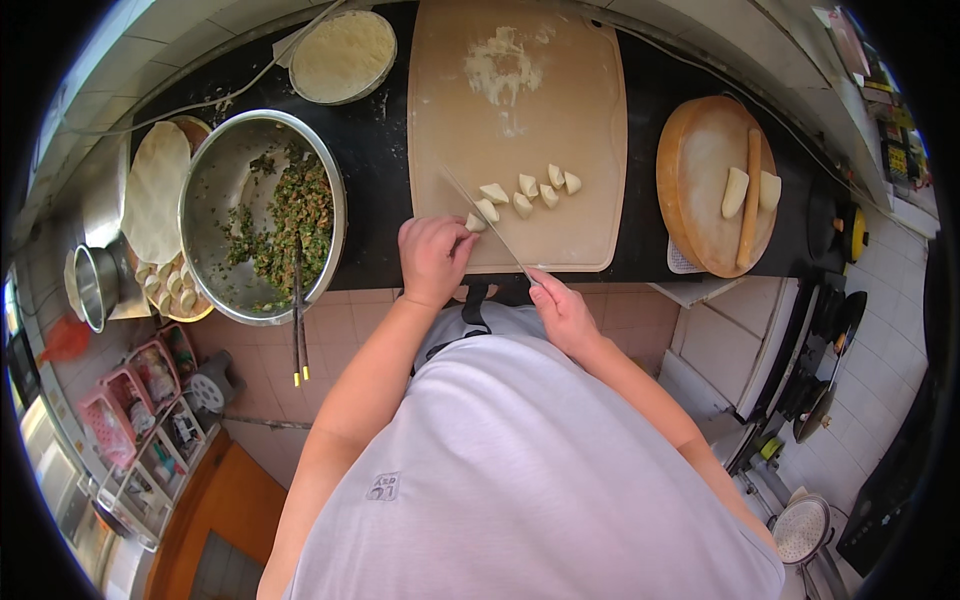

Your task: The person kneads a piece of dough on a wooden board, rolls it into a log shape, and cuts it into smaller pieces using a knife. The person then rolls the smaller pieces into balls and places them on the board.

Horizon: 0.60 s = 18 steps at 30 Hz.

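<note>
My right hand (pixel 561 309) grips the handle of a kitchen knife (pixel 491 223), its thin blade slanting up and left over a beige cutting board (pixel 517 259). At the blade's left side, my left hand (pixel 439 259) has its fingers curled at a small piece of white dough (pixel 475 223); whether they hold more dough beneath is hidden. Just right of the blade lies another cut dough piece (pixel 489 210). Several more dough pieces (pixel 528 185) are scattered to the right on the board. Dry flour (pixel 506 71) dusts the board's far part.
Left of the board stand a steel bowl (pixel 217 292) of chopped filling (pixel 304 199) with chopsticks (pixel 298 341) and a bowl of flour (pixel 343 56). Filled dumplings (pixel 176 285) lie farther left. On the right, a round wooden board (pixel 694 150) carries a rolling pin (pixel 750 199) and dough rolls (pixel 736 193).
</note>
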Available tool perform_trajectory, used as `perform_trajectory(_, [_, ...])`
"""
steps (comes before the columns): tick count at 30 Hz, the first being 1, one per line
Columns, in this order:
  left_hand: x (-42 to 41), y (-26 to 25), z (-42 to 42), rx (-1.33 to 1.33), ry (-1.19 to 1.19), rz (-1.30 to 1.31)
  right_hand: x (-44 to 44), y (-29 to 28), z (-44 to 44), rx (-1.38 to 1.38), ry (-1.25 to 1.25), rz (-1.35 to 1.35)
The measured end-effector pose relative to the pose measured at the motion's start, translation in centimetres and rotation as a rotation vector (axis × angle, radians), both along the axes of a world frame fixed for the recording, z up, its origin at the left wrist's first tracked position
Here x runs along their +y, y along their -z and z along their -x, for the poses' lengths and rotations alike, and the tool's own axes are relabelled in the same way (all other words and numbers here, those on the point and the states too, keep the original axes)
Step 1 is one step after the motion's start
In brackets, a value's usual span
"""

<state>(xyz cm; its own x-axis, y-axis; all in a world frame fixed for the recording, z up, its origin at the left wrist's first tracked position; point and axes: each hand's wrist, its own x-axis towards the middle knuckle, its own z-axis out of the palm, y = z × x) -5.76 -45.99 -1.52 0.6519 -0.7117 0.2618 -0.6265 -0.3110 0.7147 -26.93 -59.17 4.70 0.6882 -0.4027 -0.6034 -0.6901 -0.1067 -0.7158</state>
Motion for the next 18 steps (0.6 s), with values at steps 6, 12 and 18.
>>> perform_trajectory(6, [0.3,0.1,0.2,-0.002,0.004,-0.012,0.4,3.2,1.3,-0.105,0.1,-0.109])
perform_trajectory(12, [0.7,-0.1,0.5,-0.001,0.02,-0.071,0.0,1.8,-0.1,-0.087,0.097,-0.137])
perform_trajectory(18, [-1.2,-1.6,1.0,-0.034,-0.092,-0.118,-1.1,-0.5,1.4,-0.112,0.164,-0.298])
